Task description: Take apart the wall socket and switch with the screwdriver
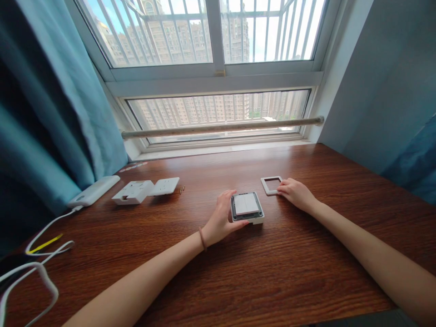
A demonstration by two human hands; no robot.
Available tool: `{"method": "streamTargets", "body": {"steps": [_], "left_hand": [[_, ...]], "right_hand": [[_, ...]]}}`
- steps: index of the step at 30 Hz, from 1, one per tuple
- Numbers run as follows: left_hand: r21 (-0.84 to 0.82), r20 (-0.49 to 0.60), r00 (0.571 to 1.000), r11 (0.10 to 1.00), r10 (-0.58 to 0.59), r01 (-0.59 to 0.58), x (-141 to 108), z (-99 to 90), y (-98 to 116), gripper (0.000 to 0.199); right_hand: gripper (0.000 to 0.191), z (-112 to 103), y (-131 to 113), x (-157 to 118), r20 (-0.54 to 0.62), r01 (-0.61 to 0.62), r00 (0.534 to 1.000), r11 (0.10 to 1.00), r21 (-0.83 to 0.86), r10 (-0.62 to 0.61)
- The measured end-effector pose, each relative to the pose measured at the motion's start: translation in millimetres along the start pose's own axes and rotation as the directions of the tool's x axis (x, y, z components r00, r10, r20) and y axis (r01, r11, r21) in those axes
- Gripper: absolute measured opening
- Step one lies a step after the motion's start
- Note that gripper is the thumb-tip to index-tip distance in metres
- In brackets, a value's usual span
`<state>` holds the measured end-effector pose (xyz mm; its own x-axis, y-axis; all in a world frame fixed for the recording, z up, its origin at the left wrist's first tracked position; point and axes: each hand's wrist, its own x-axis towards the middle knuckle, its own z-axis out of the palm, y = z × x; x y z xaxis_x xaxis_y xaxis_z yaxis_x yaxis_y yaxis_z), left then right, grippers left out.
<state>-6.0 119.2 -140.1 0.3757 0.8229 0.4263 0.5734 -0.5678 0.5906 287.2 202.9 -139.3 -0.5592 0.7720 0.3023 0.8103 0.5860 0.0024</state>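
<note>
A wall switch (247, 205) with a white rocker and a dark inner frame sits on its white box on the wooden table. My left hand (226, 215) grips its left side, thumb along the near edge and fingers at the far edge. To the right lies a white square cover frame (265, 187) with an open middle. My right hand (294, 193) pinches that frame at its right side; it is flat on the table or nearly so.
At the left stand a white mounting box (132, 192), a white socket panel (165, 186) leaning by it and small brass screws (182, 189). Further left are a white power strip (93, 190) with its cable and a yellow stick (46, 243). A window with a rail lies behind.
</note>
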Motion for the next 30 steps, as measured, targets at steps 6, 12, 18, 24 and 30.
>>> {"method": "streamTargets", "body": {"steps": [6, 12, 18, 24, 30], "left_hand": [[-0.045, 0.054, 0.998, 0.999, -0.017, 0.019, 1, -1.3, 1, 0.067], [-0.098, 0.075, 0.996, 0.994, -0.038, 0.045, 1, -1.5, 1, 0.062], [-0.182, 0.062, 0.997, 0.982, -0.042, 0.052, 1, -0.7, 0, 0.059], [-0.250, 0.067, 0.996, 0.965, -0.063, 0.078, -2, 2.9, -6, 0.061], [-0.244, 0.079, 0.994, 0.966, -0.070, 0.087, -2, -0.4, -5, 0.061]], "right_hand": [[0.027, -3, 5, -1, 0.008, -0.091, 0.996, 0.991, -0.093, 0.093], [0.027, -7, 7, -1, 0.056, -0.177, 0.981, 0.975, -0.138, 0.186], [0.035, -19, -1, -5, 0.019, -0.410, 0.905, 0.885, -0.221, 0.424], [0.068, -37, -1, -11, 0.116, -0.705, 0.655, 0.659, -0.261, 0.747], [0.039, -31, 29, -15, 0.220, -0.759, 0.587, 0.624, -0.187, 0.779]]}}
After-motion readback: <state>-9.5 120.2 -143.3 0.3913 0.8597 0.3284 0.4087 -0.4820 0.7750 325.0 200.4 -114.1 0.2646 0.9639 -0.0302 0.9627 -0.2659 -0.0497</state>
